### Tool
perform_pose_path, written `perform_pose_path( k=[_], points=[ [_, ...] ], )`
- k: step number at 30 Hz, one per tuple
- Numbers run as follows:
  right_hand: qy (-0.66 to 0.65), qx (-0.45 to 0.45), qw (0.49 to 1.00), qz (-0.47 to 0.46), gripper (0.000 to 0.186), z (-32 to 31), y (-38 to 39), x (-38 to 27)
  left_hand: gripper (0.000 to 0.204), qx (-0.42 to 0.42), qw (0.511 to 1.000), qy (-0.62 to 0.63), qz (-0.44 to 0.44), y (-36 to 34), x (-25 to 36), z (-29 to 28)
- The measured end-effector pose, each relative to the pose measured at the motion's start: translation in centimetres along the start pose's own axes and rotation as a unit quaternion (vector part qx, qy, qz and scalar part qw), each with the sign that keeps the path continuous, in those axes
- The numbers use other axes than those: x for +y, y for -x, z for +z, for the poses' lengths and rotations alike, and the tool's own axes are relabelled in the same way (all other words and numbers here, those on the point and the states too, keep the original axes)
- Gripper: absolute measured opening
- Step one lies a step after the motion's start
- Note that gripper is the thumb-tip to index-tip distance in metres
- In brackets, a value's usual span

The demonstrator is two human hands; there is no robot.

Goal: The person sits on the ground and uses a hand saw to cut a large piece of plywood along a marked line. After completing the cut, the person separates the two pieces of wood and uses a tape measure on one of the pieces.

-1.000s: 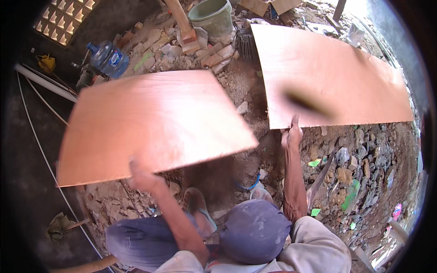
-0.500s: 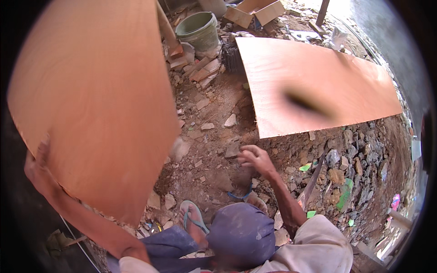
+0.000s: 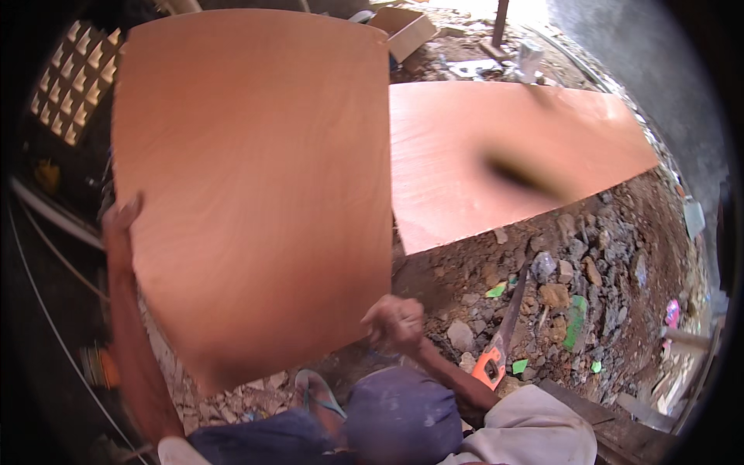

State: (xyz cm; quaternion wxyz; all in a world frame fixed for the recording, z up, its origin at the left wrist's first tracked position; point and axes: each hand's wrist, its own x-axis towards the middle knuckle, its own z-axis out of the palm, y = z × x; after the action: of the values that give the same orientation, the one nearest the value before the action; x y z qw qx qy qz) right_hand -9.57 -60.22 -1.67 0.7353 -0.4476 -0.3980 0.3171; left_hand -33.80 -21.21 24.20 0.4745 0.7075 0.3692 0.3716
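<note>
A large reddish-brown plywood sheet [image 3: 256, 186] is held up in front of me, tilted and covering much of the ground. My left hand [image 3: 122, 218] grips its left edge, thumb on the face and the other fingers hidden behind. At the lower right corner, my right hand [image 3: 397, 319] is closed with curled fingers on the edge; exactly how the fingertips meet it is partly hidden. A second, paler plywood sheet [image 3: 457, 139] lies on the rubble to the right, partly behind the held one.
A handsaw [image 3: 493, 363] with an orange handle lies on the rubble [image 3: 601, 267] at right. Behind stand an open cardboard box [image 3: 407, 35] and a thin post [image 3: 501, 22]. A pierced block wall [image 3: 74, 81] is at far left. My sandalled foot [image 3: 318, 395] is below the sheet.
The held sheet has swung right, now overlapping the lying sheet and hiding the bucket. My right hand, apart from it before, has come to its lower right corner. My left hand keeps its edge.
</note>
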Motion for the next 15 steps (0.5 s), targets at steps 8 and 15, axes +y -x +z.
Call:
perform_pose_path(
  k=[8, 15],
  points=[
    [0.232, 0.145, 0.949, 0.157, 0.053, -2.2, 3.2, 5.9, 0.044, -0.081, 0.995, 0.050, -0.010, -2.6, -0.4, 0.3],
    [0.112, 0.173, 0.936, 0.284, 0.066, -4.8, 4.1, 11.5, 0.045, -0.113, 0.992, 0.063, 0.017, -4.5, -4.2, 1.1]
  ],
)
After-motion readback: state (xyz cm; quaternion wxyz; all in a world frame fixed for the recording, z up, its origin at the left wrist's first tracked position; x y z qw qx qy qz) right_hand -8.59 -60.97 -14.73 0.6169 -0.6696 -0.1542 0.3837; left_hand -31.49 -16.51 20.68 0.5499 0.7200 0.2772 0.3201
